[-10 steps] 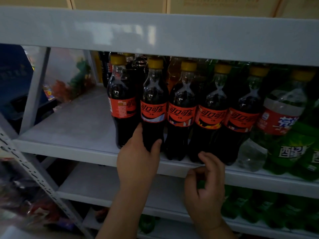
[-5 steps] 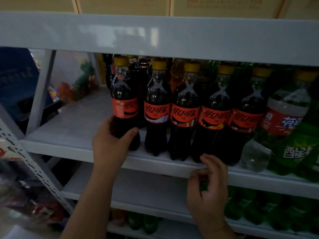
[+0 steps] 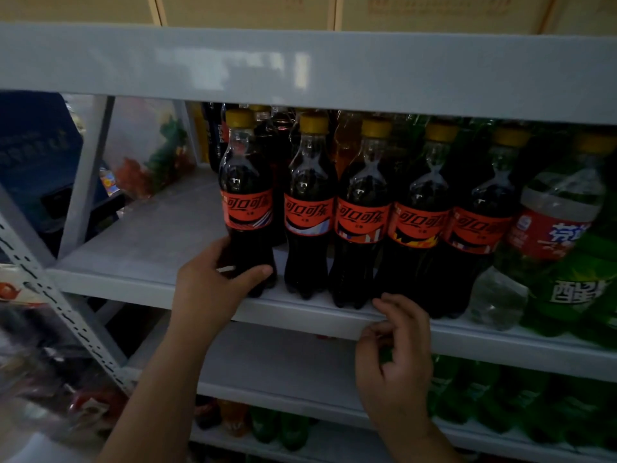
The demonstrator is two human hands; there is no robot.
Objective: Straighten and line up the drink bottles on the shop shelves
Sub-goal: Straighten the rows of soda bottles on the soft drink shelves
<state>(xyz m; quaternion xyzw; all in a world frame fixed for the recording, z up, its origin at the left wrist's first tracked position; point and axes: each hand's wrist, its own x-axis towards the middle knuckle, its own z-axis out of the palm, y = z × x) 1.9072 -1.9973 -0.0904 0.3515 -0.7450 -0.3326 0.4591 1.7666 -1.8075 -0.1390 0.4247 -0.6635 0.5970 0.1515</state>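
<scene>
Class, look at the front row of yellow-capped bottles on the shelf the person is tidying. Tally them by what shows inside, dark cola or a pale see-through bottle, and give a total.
Dark cola bottles: 5
Pale see-through bottle: 1
Total: 6

We see cola bottles (image 3: 247,202) of clear, shiny plastic with glossy red labels (image 3: 248,210). The shelf (image 3: 300,315) looks like smooth painted metal, a bit dull. The boxes (image 3: 247,8) up top look like matt brown cardboard.
</scene>
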